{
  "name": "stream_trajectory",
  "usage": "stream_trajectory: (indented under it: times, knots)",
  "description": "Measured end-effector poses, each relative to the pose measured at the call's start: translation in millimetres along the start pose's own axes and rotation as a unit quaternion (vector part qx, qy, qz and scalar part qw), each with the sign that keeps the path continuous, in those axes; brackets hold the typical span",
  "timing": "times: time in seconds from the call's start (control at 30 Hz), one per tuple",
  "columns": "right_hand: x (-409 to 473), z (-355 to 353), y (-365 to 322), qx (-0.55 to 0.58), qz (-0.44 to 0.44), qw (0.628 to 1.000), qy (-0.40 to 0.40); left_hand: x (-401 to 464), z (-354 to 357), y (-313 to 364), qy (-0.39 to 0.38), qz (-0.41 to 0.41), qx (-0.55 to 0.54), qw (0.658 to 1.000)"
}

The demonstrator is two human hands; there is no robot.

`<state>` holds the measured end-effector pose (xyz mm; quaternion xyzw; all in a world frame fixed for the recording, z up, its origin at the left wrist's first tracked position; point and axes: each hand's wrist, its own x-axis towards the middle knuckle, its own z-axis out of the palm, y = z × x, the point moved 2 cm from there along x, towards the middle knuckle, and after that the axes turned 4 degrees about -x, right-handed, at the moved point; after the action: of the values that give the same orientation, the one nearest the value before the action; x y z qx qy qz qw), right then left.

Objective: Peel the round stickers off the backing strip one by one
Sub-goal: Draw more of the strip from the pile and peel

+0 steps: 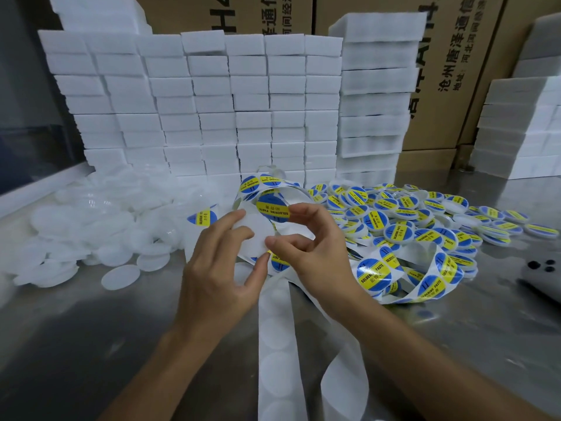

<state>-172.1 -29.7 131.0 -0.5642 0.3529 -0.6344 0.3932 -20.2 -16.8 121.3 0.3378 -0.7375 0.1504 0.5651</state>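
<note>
Nearest my view, the bare end of the backing strip (pixel 280 354) ran down over the metal surface (pixel 91 344), pale circles showing where stickers had been. Above it I had both hands raised at the strip's loop. My left hand (pixel 218 268) held the white liner, its fingers (pixel 230 220) curled against the paper's blank side and the thumb tucked under near a sticker at the lower edge. My right hand (pixel 309 253) pinched a round sticker (pixel 273 208), blue and yellow and printed SOLDERING PASTE, between forefinger and thumb at its right rim; the sticker stood just above my left fingertips, and I could not tell how much of it clung to the liner. More strip with stickers (pixel 376 273) coiled to the right. Behind that lay a heap of labelled lids (pixel 403 214), plain white lids (pixel 91 232) sat to the left, and stacked foam blocks (pixel 212 101) stood at the back before cardboard boxes (pixel 449 71).
</note>
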Motion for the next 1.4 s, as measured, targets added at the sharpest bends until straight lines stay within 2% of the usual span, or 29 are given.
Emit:
stream_trajectory:
  times: [0.07,0.1,0.17,0.2,0.23,0.27,0.4,0.53,0.63,0.83,1.0,1.4]
  knots:
    - [1.1,-2.9,0.4,-0.006,-0.004,1.000,0.010,2.2,0.0,-0.6,0.015,-0.108,-0.116,0.987]
    - [1.7,-4.2,0.7,-0.010,-0.005,1.000,0.015,3.1,-0.1,-1.4,0.032,-0.192,-0.187,0.963]
    - [3.3,-6.2,1.0,-0.017,-0.008,1.000,0.022,3.8,2.3,-5.9,0.057,-0.362,-0.331,0.870]
    - [4.0,-6.8,1.2,-0.020,-0.009,0.999,0.024,3.1,3.9,-9.9,0.064,-0.421,-0.383,0.820]
    - [4.5,-7.2,1.1,-0.022,-0.009,0.999,0.026,2.5,4.6,-13.3,0.062,-0.459,-0.417,0.782]
    - [4.6,-7.6,1.3,-0.024,-0.010,0.999,0.026,2.7,4.7,-15.3,0.055,-0.482,-0.436,0.758]
    - [4.1,-8.1,1.3,-0.037,-0.009,0.999,0.031,3.6,3.6,-16.6,0.052,-0.519,-0.480,0.706]
    - [8.3,-15.8,0.1,-0.095,-0.017,0.990,0.104,4.1,3.4,-18.2,0.057,-0.531,-0.486,0.692]
    - [12.5,-26.1,-1.5,-0.127,-0.016,0.983,0.129,1.9,4.1,-20.8,0.063,-0.541,-0.487,0.683]
    - [14.6,-25.6,-6.4,-0.003,0.070,0.996,0.056,-0.4,4.9,-24.1,0.078,-0.551,-0.493,0.669]
    - [7.9,-16.9,-6.5,-0.038,0.048,0.998,0.000,1.5,3.5,-19.4,0.074,-0.542,-0.515,0.660]
    - [4.1,-10.5,-6.3,-0.081,0.021,0.996,-0.021,2.6,3.1,-17.8,0.054,-0.540,-0.506,0.671]
